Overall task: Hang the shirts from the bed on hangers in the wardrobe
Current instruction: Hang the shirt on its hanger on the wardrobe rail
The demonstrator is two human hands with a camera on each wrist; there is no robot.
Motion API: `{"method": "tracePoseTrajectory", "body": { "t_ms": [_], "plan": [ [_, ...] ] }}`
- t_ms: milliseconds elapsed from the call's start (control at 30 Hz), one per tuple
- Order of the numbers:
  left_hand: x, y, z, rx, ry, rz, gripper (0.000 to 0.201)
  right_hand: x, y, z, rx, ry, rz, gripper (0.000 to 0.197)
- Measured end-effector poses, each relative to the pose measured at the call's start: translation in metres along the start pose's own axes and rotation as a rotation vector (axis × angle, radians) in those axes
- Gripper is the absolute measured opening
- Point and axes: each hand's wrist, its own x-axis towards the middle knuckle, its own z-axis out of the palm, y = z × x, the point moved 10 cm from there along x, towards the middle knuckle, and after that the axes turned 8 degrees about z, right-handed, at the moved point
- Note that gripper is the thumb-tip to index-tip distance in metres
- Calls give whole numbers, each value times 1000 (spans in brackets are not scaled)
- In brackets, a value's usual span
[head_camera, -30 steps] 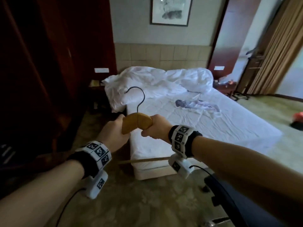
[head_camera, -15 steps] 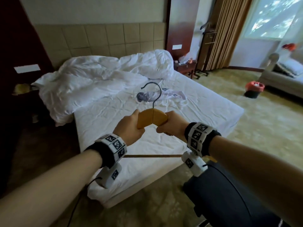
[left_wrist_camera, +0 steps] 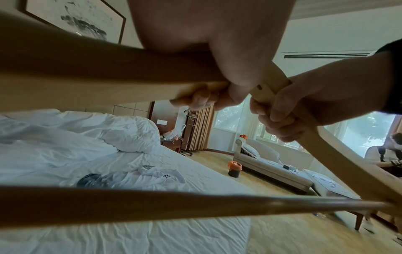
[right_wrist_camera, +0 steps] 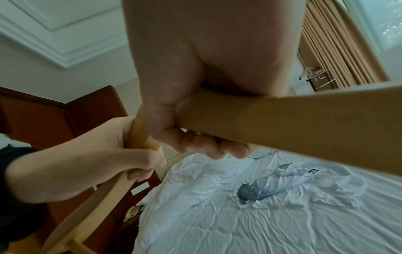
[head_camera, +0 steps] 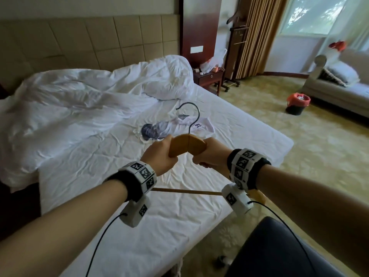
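A wide bed (head_camera: pixel 179 226) with a white sheet fills the near view, its padded headboard (head_camera: pixel 79 43) against the wall. A rumpled white duvet (head_camera: pixel 79 100) is heaped over the head end. Past the bed's far side stand tan curtains (head_camera: pixel 257 35) and a pale sofa (head_camera: pixel 339 92) under the window. A dark nightstand (head_camera: pixel 209 79) sits at the far corner of the bed, and a black bin (head_camera: pixel 297 105) with an orange liner stands on the carpet near the sofa.

A white shirt (head_camera: pixel 169 127) with a dark print lies crumpled near the middle of the sheet, just below the duvet.

A wooden hanger (head_camera: pixel 187 145) is held above the bed, hook up, with the shirt behind it. The left hand (head_camera: pixel 159 156) grips its left shoulder, fingers curled round the wood. The right hand (head_camera: pixel 211 154) grips the right shoulder the same way. The two hands are near each other on either side of the hook's stem.
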Motion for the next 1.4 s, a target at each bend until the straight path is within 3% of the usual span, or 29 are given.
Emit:
{"method": "tracePoseTrajectory", "body": {
  "t_ms": [100, 200, 267, 400, 533, 667, 833, 933, 1067, 1200, 1300, 1400],
  "plan": [
    [70, -25, 17, 6, -53, 45, 31, 66, -7, -13, 78, -102, 13, 9],
    [137, -43, 33, 4, -129, 103, 36, 123, -23, -26, 230, -247, 64, 22],
    [181, -56, 46, -1, -168, 131, 30, 161, -28, -35, 342, -261, 135, 33],
    [256, -86, 80, -1, -217, 147, 29, 232, -12, -53, 449, -125, 206, 48],
    [325, -121, 121, 58, -152, 185, 62, 304, 23, -70, 515, 3, 189, 39],
    [381, -182, 173, 46, -119, 72, 65, 391, 81, -82, 651, 115, 234, 34],
    [429, -293, 274, 160, -301, -77, 60, 495, 162, -75, 548, 258, 235, 44],
    [451, -352, 326, 240, -382, -119, 54, 544, 202, -53, 504, 291, 245, 38],
    [471, -399, 393, 323, -464, -118, 49, 594, 251, -3, 425, 274, 244, 52],
    [486, -425, 442, 395, -461, -104, 60, 617, 277, 37, 333, 256, 269, 66],
    [494, -446, 465, 413, -478, -140, 59, 621, 281, 35, 337, 314, 237, 54],
    [508, -450, 471, 428, -418, -95, 28, 624, 285, 29, 321, 342, 245, 31]
  ]
}}
